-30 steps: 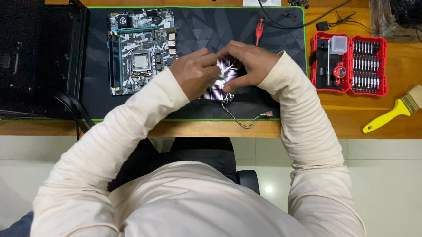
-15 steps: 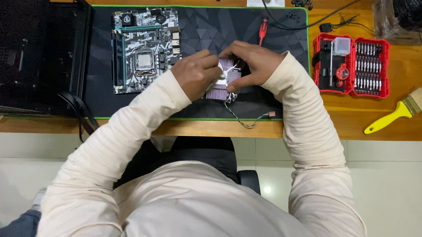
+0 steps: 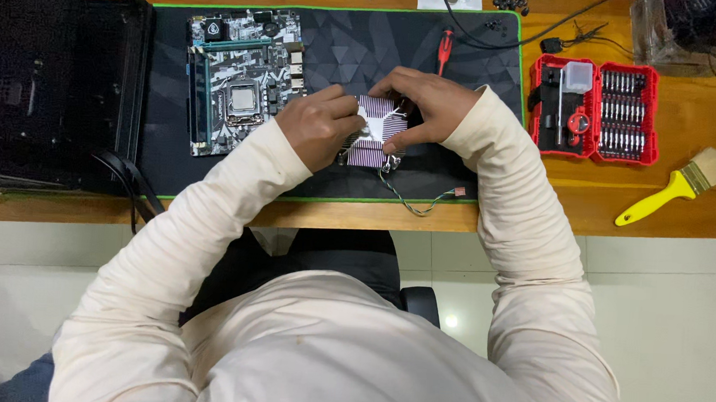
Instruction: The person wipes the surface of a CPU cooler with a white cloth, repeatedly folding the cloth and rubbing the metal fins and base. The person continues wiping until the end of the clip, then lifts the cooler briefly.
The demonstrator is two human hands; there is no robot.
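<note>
A finned metal cooler (image 3: 376, 130) with a thin twisted cable (image 3: 414, 203) lies on the dark desk mat (image 3: 351, 43). My left hand (image 3: 317, 126) presses against its left side, fingers curled on the fins. From above and the right, my right hand (image 3: 426, 106) grips the cooler, thumb on its lower right corner. A motherboard (image 3: 241, 74) with an exposed processor lies just to the left of my left hand.
A black computer case (image 3: 43, 74) fills the left of the wooden desk. A red screwdriver (image 3: 444, 51) lies on the mat behind my hands. A red bit set (image 3: 595, 109) and a yellow-handled brush (image 3: 673, 189) lie to the right. Small screws sit along the back edge.
My hands stay on the cooler; the fingers have shifted slightly around it. The view has tilted a little, nothing else moved.
</note>
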